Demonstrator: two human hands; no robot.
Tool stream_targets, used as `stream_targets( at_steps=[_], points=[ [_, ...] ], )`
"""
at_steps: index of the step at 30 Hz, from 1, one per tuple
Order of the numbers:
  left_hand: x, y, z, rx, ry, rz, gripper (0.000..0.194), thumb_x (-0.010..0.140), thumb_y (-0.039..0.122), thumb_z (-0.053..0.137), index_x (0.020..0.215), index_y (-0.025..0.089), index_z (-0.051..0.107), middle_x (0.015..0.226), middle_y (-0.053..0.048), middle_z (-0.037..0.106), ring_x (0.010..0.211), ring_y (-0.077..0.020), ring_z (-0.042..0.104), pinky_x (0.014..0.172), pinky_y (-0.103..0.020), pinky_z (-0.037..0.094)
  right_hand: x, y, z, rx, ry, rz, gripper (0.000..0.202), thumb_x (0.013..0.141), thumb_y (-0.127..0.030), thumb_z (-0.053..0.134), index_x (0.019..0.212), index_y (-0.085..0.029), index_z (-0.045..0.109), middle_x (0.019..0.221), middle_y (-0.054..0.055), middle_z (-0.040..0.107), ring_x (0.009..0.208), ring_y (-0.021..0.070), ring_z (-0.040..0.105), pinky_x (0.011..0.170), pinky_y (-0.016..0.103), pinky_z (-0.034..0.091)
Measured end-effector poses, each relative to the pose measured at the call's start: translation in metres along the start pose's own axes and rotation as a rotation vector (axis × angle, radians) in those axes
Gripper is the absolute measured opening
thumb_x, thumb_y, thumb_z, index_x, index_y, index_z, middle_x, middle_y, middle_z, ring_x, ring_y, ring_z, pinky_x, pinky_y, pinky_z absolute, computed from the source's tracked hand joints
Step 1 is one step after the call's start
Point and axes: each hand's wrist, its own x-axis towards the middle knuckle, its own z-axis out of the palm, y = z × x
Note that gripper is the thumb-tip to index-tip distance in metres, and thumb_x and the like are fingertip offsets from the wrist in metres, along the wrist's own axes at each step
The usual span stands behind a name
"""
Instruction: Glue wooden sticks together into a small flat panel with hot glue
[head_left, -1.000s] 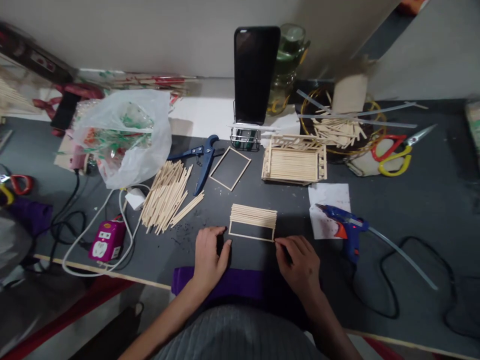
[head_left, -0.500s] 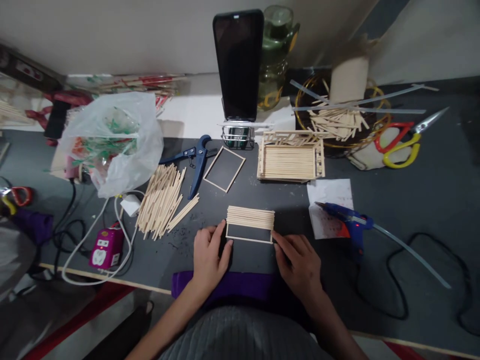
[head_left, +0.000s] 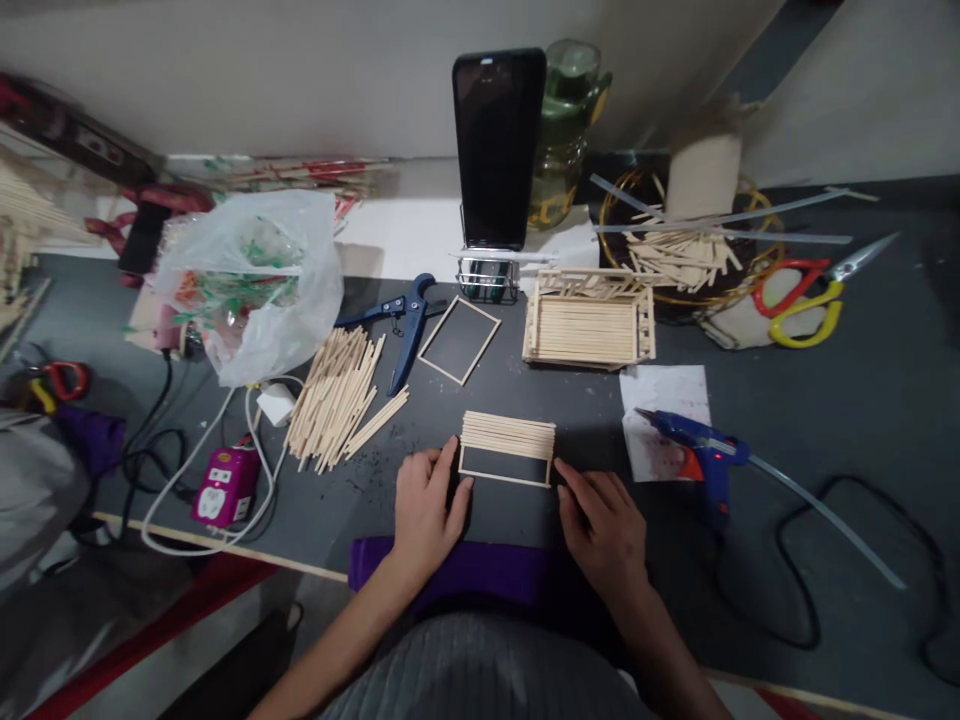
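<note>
Between my two hands lies a small rectangular wooden-stick panel [head_left: 508, 432] on the dark grey table. Sticks laid side by side fill its far half, and the near half is an open frame. My left hand [head_left: 426, 508] rests at the panel's left side, index fingertip by the edge and thumb apart near the lower left corner. At the right edge, the index fingertip of my right hand [head_left: 606, 525] touches or nearly touches the frame; its other fingers curl loosely. Neither hand grips anything. A bare stick frame [head_left: 480, 365] lies farther back.
Left are loose sticks [head_left: 330, 400], a blue cutter [head_left: 409, 345], a plastic bag [head_left: 277, 300] and a purple power adapter [head_left: 225, 483]. Behind stand a phone [head_left: 499, 150] and a stick-built box [head_left: 589, 330]. Right are a blue glue gun [head_left: 697, 435] with its cord and scissors [head_left: 810, 315].
The camera view has shifted slightly, so most things appear a little farther right. My right index fingertip has eased outward slightly at the panel's right edge. My left hand keeps its place beside the panel.
</note>
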Motion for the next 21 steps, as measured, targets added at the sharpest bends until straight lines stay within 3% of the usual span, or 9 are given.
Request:
stream_targets(
  at_steps=[15,21],
  points=[
    [-0.0014,-0.0007,0.0015,-0.003,0.013,0.019,0.039,0.093,0.031,0.047,0.129,0.016,0.051,0.098,-0.01,0.053,0.088,-0.0238,0.048,0.076,-0.037,0.042,-0.0002,0.0015,0.0051,-0.096,0.029,0.006,0.03,0.093,-0.019,0.049,0.121,-0.014,0.059,0.089,0.009,0.067,0.082,0.0212,0.06,0.08,0.035,0.048],
    [-0.0029,-0.0016,-0.0004,-0.154,0.092,-0.012,0.036,0.093,0.034,0.049,0.124,0.017,0.053,0.096,-0.009,0.056,0.09,-0.0224,0.051,0.08,-0.037,0.044,-0.0024,0.0041,0.0034,0.055,0.141,0.126,0.019,0.093,-0.022,0.047,0.1,-0.017,0.064,0.084,0.007,0.067,0.077,0.0195,0.062,0.072,0.033,0.05]
  ],
)
